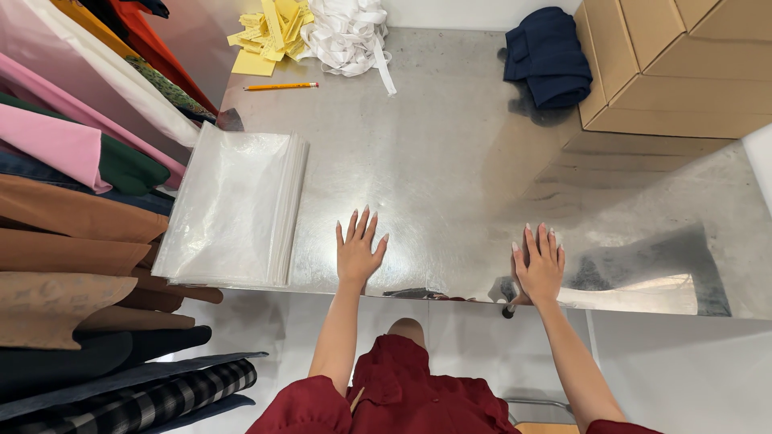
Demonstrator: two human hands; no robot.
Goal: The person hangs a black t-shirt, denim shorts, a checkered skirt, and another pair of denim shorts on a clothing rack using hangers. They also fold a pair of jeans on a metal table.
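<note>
You are pressing both hands flat on the shiny metal bench (450, 161), fingers spread, gripping nothing: left hand (358, 255) is lying just beside the stack of clear plastic sheets (233, 205); right hand (540, 269) is resting near the edge.

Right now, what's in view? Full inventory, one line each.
metal table: one, shiny silver, centre of view
clear plastic bags: one flat stack, translucent, left part of the table
pencil: one, orange-yellow, far left of the table
yellow paper slips: one loose pile, far left corner
white strips: one tangled heap, beside the slips
folded cloth: one, dark navy, far right of the table
cardboard boxes: stacked, exact count unclear, brown, far right corner
fabric pieces: many, pink, green, brown, black, checked, orange, along the left edge
red garment: one, dark red, worn by the person
left hand: flat on the table, fingers spread, near the bags
right hand: flat on the table near its front edge
</note>
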